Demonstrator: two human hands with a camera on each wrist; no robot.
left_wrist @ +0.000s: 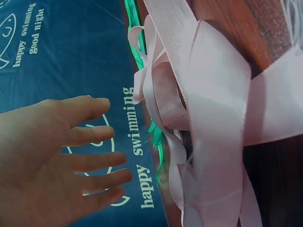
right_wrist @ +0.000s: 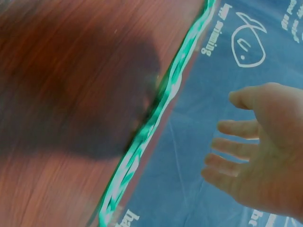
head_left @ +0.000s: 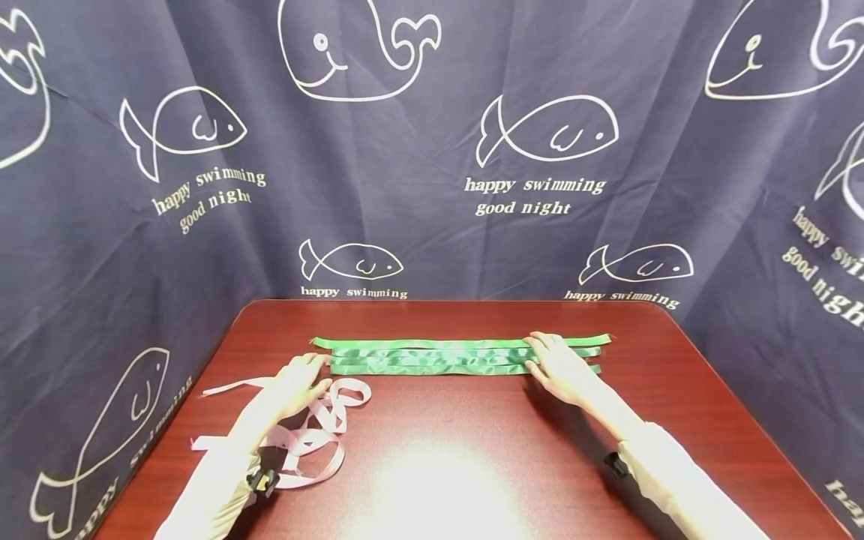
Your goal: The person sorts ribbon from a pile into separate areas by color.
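Note:
Several green ribbons (head_left: 432, 361) lie side by side across the far part of the table, the farthest a brighter green strip (head_left: 418, 344). A loose pink ribbon (left_wrist: 218, 118) lies in curls and loops at the left. My left hand (head_left: 297, 384) is over the pink ribbon, fingertips close to the left ends of the green ribbons. My right hand (head_left: 562, 367) reaches over the green ribbons near their right ends, covering part of them. Both wrist views show fingers spread and loosely extended, with nothing held in either hand. Frayed green threads (left_wrist: 157, 137) show at the left ends.
The reddish-brown wooden table (head_left: 513, 427) has rounded far corners and a bright glare at its near middle. Dark blue curtains (head_left: 432, 150) printed with white fish surround it on the far side and both flanks. Small black devices are strapped to both wrists.

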